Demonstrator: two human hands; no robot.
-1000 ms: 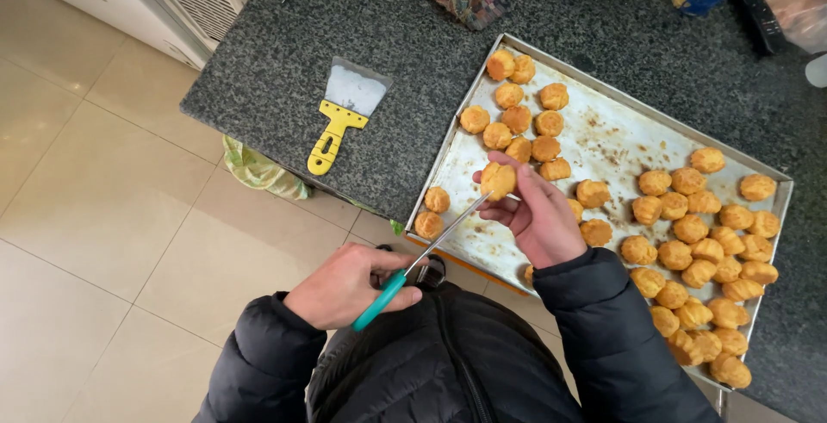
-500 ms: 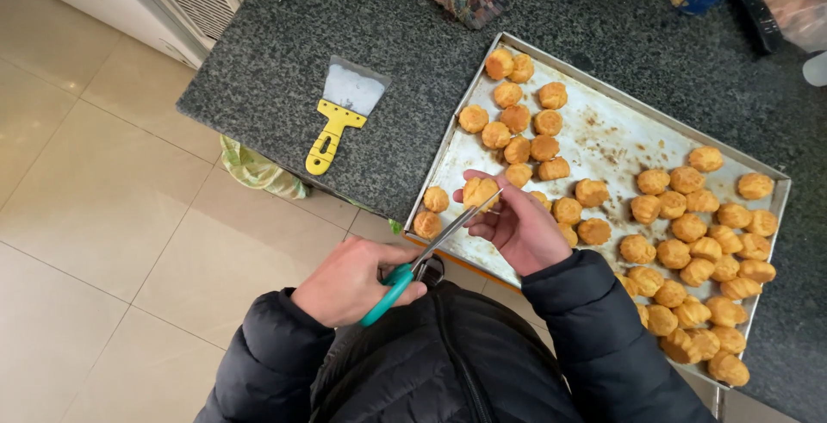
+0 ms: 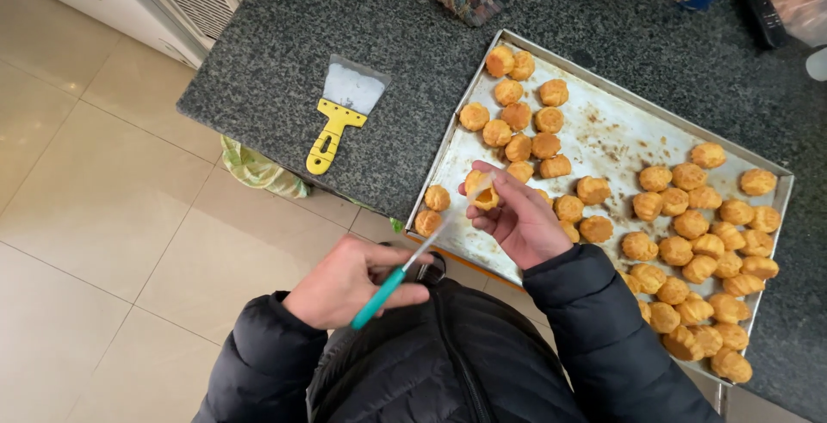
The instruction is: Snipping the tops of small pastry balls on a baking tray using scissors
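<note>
Our left hand (image 3: pixel 349 281) grips teal-handled scissors (image 3: pixel 405 270), blades at the round golden puff (image 3: pixel 480 192) pinched in our right hand (image 3: pixel 517 216) above the metal tray (image 3: pixel 603 130).

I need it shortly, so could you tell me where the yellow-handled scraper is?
In the head view, the yellow-handled scraper lies on the dark granite counter, left of the baking tray, near the counter's edge.

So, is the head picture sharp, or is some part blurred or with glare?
Head view: mostly sharp under even light; the knife blade is motion-blurred near the puff in the right hand; mild glare on the tray; edges bend from the wide lens.
</note>
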